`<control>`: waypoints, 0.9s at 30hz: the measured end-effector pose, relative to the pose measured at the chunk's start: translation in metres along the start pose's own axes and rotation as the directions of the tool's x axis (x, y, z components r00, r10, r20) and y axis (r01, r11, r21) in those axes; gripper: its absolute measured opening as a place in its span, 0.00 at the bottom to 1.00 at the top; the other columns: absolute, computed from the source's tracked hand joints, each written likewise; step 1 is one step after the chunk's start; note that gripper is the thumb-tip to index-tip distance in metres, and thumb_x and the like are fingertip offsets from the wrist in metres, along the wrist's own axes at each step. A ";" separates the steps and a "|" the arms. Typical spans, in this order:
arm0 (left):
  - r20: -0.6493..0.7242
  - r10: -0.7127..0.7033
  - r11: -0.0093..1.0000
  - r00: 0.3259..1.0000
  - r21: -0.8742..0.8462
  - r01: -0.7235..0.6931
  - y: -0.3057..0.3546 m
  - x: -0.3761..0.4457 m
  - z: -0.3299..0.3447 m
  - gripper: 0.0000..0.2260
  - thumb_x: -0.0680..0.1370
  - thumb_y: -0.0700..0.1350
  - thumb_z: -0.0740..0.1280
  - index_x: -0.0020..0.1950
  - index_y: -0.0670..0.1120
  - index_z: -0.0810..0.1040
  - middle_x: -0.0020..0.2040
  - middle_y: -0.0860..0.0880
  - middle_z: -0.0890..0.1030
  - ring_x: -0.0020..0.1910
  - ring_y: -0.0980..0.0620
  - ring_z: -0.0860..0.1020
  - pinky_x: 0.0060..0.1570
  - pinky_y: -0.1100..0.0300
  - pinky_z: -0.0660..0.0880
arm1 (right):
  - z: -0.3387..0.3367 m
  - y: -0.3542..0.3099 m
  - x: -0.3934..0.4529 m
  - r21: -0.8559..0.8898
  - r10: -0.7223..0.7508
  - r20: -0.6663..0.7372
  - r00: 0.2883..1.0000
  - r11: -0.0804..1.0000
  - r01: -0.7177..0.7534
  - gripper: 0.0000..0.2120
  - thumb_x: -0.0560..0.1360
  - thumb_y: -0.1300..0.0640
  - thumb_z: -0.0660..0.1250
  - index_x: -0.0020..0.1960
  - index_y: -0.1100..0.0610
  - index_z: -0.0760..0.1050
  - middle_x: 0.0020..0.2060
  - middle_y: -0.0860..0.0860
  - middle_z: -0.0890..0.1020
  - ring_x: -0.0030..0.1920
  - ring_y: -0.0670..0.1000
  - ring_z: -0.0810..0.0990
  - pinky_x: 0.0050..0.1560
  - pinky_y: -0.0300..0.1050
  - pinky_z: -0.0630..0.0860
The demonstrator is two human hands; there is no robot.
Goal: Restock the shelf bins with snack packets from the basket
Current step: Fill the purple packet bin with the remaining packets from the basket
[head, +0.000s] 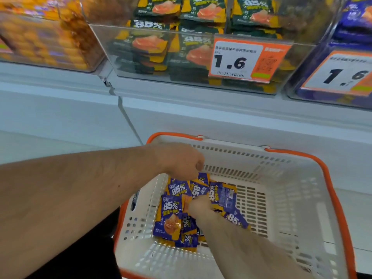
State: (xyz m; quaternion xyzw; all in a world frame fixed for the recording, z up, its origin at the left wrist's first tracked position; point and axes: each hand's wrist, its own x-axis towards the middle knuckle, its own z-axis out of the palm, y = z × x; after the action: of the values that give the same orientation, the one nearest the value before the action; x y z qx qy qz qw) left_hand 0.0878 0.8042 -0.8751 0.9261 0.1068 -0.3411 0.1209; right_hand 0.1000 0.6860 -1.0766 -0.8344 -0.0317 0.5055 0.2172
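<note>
A white basket [281, 198] with an orange rim sits below the shelf and holds a pile of purple snack packets [171, 212] marked 85%. My right hand [200, 206] reaches down into the middle of the pile, its fingers curled among the packets. My left hand [181, 162] hangs over the basket's far left corner with the fingers bent down at the pile's far edge; what they touch is hidden. On the shelf at the upper right is a clear bin of matching purple packets [350, 27].
A clear bin of dark green packets [161, 49] stands straight above the basket, with an orange 1.6 price tag [247, 59]. A bin of orange packets [44, 41] is at the upper left. The white shelf front [201, 109] runs between bins and basket.
</note>
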 end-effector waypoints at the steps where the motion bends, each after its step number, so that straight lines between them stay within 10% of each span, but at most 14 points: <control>1: 0.004 0.001 1.000 1.000 -0.008 -0.001 0.001 -0.001 -0.001 0.16 0.80 0.50 0.58 0.68 0.56 0.73 0.65 0.53 0.75 0.55 0.53 0.73 0.46 0.60 0.69 | -0.007 -0.003 -0.006 0.022 -0.032 0.003 0.999 0.999 0.032 0.10 0.76 0.52 0.69 0.39 0.53 0.71 0.34 0.47 0.72 0.32 0.46 0.71 0.36 0.37 0.73; 10: -0.066 -0.217 0.973 0.974 -0.101 0.209 0.007 -0.007 -0.031 0.23 0.80 0.53 0.63 0.71 0.43 0.68 0.65 0.44 0.74 0.59 0.46 0.75 0.50 0.59 0.70 | -0.134 -0.023 -0.068 0.197 -0.197 -0.130 0.972 0.955 0.220 0.11 0.78 0.70 0.57 0.47 0.64 0.78 0.42 0.59 0.84 0.32 0.49 0.79 0.27 0.37 0.73; 13: -0.069 -0.270 0.919 0.960 -0.317 0.235 0.010 -0.009 -0.041 0.30 0.79 0.57 0.63 0.73 0.40 0.64 0.70 0.42 0.71 0.64 0.45 0.73 0.56 0.59 0.69 | -0.170 -0.037 -0.110 0.137 -0.360 -0.158 0.920 0.914 0.381 0.17 0.77 0.73 0.54 0.39 0.58 0.75 0.30 0.52 0.80 0.26 0.45 0.76 0.28 0.39 0.68; 21: -0.157 -0.165 0.357 0.974 -0.930 -0.090 0.025 -0.010 -0.048 0.11 0.79 0.45 0.69 0.60 0.45 0.77 0.51 0.48 0.84 0.48 0.51 0.82 0.45 0.56 0.78 | -0.213 -0.048 -0.167 0.210 -0.497 -0.308 0.812 0.796 0.567 0.11 0.76 0.69 0.60 0.45 0.55 0.75 0.38 0.53 0.81 0.38 0.54 0.78 0.40 0.49 0.75; 27: -0.326 -0.110 0.390 0.939 -0.883 -0.261 0.040 -0.028 -0.072 0.02 0.78 0.41 0.70 0.48 0.48 0.79 0.41 0.49 0.85 0.38 0.53 0.84 0.39 0.57 0.80 | -0.216 -0.038 -0.202 -0.478 -0.787 -0.438 0.435 0.614 0.628 0.23 0.69 0.45 0.74 0.58 0.48 0.69 0.55 0.41 0.69 0.54 0.44 0.73 0.55 0.43 0.73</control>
State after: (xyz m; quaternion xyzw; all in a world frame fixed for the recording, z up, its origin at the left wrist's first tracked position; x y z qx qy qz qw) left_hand 0.1216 0.7839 -0.7974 0.7522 0.2524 -0.0582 0.6060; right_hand 0.1929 0.5941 -0.8087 -0.8759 -0.3706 0.0585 0.3034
